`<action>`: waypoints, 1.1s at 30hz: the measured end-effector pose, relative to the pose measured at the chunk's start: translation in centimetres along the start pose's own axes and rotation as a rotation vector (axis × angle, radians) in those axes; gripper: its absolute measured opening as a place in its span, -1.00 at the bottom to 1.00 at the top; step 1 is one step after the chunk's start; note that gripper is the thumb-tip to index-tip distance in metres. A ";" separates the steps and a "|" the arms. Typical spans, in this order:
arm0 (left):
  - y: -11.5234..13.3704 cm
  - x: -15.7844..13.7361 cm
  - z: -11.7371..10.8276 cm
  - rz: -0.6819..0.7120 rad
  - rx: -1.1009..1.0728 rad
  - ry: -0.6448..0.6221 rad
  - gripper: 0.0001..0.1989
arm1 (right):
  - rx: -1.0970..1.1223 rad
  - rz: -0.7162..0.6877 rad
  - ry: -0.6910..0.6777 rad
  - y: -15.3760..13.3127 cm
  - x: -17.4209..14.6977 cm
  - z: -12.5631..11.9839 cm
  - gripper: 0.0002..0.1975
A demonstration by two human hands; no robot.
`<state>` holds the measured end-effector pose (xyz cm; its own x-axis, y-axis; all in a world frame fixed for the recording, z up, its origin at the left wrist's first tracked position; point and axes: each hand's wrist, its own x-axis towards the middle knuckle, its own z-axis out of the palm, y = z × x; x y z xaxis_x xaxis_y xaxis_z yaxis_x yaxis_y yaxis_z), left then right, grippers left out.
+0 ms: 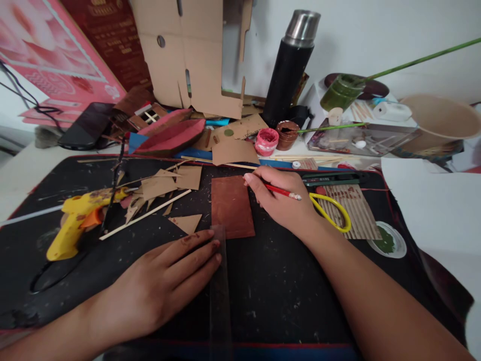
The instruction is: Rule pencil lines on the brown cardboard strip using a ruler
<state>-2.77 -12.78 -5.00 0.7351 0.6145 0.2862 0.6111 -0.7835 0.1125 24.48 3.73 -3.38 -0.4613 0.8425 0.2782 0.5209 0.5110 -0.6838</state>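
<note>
Holding pencil (281, 191), right hand (287, 208) curled (palm down)

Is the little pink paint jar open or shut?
Open: the pink paint jar has no lid over its mouth, and the pink inside shows. How full it is, I can't tell.

Red pencil (282, 191), reddish-brown card (232, 206), yellow-and-orange glue gun (71, 220), black mat (278, 306).
</note>
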 end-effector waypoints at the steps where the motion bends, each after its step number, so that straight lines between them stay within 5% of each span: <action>1: 0.0 -0.1 0.0 0.000 -0.004 -0.004 -0.50 | -0.003 0.001 -0.001 0.0 0.0 0.0 -0.63; 33: -0.1 0.1 0.0 0.017 -0.012 0.015 -0.53 | -0.060 -0.068 -0.012 0.5 0.1 0.4 -0.62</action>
<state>-2.74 -12.66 -5.00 0.7405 0.6001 0.3026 0.5953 -0.7946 0.1191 24.40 4.00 -4.00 -0.5058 0.8033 0.3144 0.5297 0.5768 -0.6219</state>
